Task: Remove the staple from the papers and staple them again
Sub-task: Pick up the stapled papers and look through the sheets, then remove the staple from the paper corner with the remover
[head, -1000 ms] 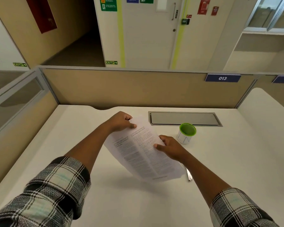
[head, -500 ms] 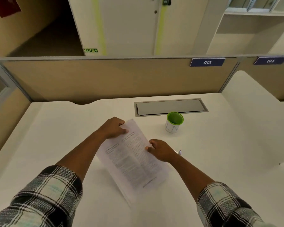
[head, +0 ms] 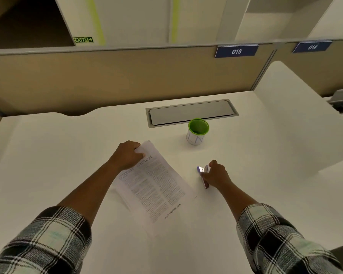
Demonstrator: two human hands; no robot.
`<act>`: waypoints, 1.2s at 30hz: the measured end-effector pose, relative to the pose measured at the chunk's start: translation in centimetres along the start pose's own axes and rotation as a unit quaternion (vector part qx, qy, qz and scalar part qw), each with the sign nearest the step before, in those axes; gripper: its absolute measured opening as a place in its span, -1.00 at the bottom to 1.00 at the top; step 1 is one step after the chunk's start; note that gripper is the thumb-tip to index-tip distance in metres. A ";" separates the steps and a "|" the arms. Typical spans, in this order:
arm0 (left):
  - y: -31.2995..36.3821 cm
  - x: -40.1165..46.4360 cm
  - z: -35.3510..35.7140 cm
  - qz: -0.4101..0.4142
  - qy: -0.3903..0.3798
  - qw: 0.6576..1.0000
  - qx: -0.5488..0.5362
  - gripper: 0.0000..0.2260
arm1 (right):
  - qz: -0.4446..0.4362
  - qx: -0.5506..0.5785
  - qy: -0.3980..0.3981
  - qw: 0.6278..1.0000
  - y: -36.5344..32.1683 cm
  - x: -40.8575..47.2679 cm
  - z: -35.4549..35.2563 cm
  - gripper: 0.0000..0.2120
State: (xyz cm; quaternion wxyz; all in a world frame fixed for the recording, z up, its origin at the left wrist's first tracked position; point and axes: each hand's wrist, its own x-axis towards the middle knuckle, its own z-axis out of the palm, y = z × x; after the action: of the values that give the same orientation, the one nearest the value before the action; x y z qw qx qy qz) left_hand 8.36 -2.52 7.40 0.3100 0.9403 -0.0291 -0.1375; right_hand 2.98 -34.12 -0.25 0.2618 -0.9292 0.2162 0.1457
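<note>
A stack of printed papers lies flat on the white desk, turned slantwise. My left hand pinches their far top corner, thumb on top. To the right of the papers a small purple and silver stapler rests on the desk. My right hand is closed around the stapler from the right side, covering part of it. No staple can be made out in the papers.
A white cup with a green rim stands behind the stapler. A grey cable hatch is set into the desk further back. Beige partition walls close off the back; a white side panel rises on the right.
The papers were held up in both hands; now they lie on the desk. My right hand has let go of them and moved right onto the stapler. The camera has tilted down.
</note>
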 end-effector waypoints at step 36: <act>1.1 -2.6 0.7 -0.017 0.015 0.997 -0.078 -0.76 | -0.085 0.415 -0.215 0.880 -10.5 -4.8 -1.8 -0.76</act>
State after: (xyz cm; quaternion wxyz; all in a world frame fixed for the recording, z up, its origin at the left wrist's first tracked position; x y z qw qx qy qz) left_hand 5.70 -3.45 8.16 0.3805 0.9155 0.0019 -0.1306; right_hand 4.11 -25.49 7.49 0.6752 -0.6959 0.1155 0.2158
